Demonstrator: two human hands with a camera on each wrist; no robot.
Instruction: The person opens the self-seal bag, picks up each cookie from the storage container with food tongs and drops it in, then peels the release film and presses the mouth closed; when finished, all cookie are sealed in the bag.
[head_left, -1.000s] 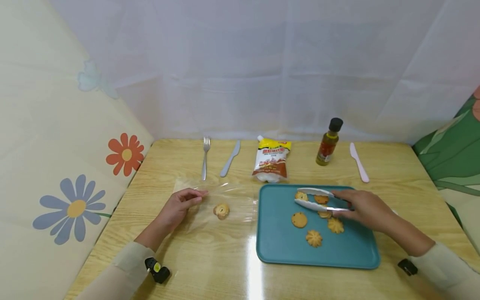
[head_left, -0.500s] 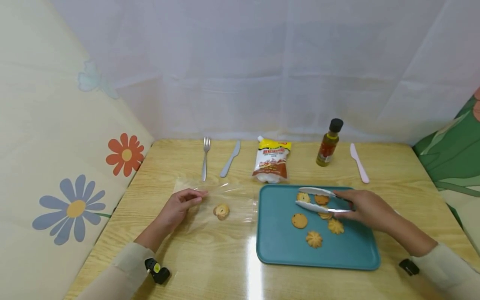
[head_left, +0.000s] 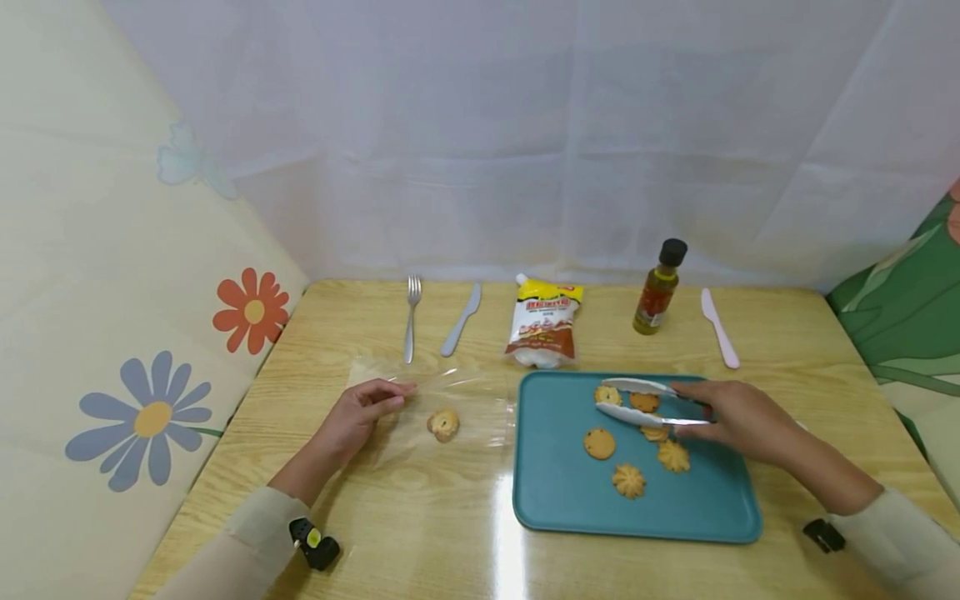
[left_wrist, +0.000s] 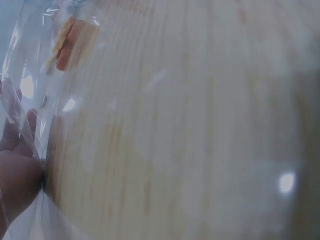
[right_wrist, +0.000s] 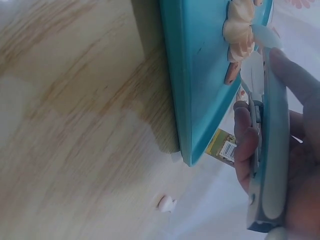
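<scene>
Little has moved since the earlier frames: tongs (head_left: 637,400) and right hand (head_left: 731,417) have drifted a touch lower and rightward over the tray (head_left: 705,521); left hand (head_left: 356,414) and bag (head_left: 450,408) unchanged. Right hand's fingers are wrapped round the tong handles, arms spread, tips hovering over the back cluster of cookies (head_left: 643,402) on the blue tray. Whether the tips touch a cookie cannot be told. Four more cookies lie nearer the front of the tray. One cookie (head_left: 443,423) already sits inside the clear bag, just left of the tray on the table (head_left: 420,517). Left hand pinches the bag's left edge, fingers curled on the plastic, confirmed in the wrist view (left_wrist: 20,165). Along the back: fork (head_left: 409,317), knife (head_left: 460,318), pouch (head_left: 543,325), bottle (head_left: 658,287), white plastic knife (head_left: 718,327). Risks, as judged: crumbly cookies may crack under a hard squeeze; smooth tong tips may let one slip; the limp bag mouth may sag closed if the pinch slackens.
</scene>
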